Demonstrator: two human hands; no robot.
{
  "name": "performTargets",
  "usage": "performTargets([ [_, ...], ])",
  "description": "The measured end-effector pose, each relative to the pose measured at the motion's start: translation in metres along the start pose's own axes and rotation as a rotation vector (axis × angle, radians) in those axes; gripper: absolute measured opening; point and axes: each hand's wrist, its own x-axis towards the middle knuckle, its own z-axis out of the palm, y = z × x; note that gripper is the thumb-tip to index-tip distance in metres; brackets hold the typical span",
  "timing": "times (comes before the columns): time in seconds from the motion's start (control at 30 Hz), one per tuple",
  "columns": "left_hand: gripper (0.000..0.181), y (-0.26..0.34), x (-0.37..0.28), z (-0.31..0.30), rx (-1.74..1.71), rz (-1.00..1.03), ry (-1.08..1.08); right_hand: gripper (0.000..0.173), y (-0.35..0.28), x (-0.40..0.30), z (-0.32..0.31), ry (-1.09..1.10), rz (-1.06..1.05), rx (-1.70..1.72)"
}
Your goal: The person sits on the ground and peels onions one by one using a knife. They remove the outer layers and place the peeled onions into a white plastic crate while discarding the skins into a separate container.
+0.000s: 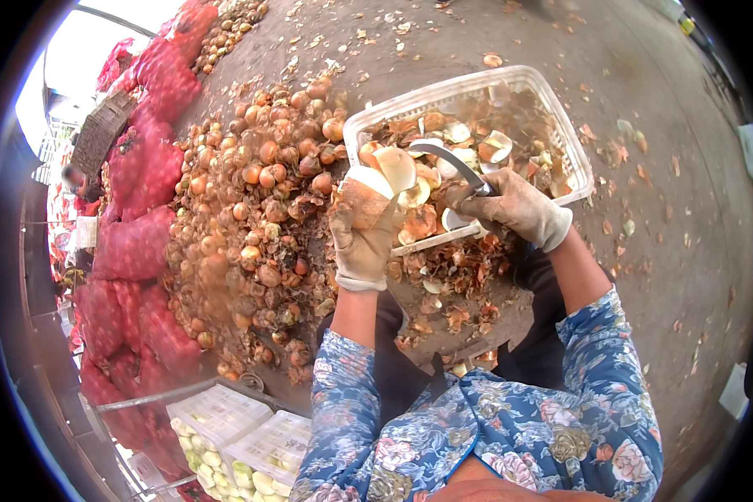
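In a soiled work glove, my left hand [364,248] grips a partly peeled onion [365,204]. White flesh shows at the onion's top, and a curved piece of its outer layer stands out to the right. My gloved right hand [514,207] is closed round the handle of a knife with a hooked blade [448,159]. The blade points up and left, apart from the onion. Both hands are over the near side of a white plastic crate [571,135], which holds onion skins and cut-off layers [502,147].
A large heap of unpeeled onions [251,207] lies left of the crate. Red mesh sacks [132,241] are stacked beyond it. Peeled onions fill clear plastic containers [245,433] on a metal-framed rack at lower left. Loose skins [458,270] litter the ground. Another person [85,185] is at far left.
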Motion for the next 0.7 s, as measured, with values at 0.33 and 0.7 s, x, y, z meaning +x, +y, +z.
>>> performTargets([
  [0.33, 0.084, -0.017, -0.008, 0.003, 0.224, -0.153, 0.051, 0.037, -0.004, 0.020, 0.033, 0.222, -0.189, 0.187],
  [0.7, 0.069, -0.020, -0.006, 0.004, 0.446, -0.177, 0.070, 0.027, -0.008, 0.018, 0.029, 0.149, -0.147, 0.270],
])
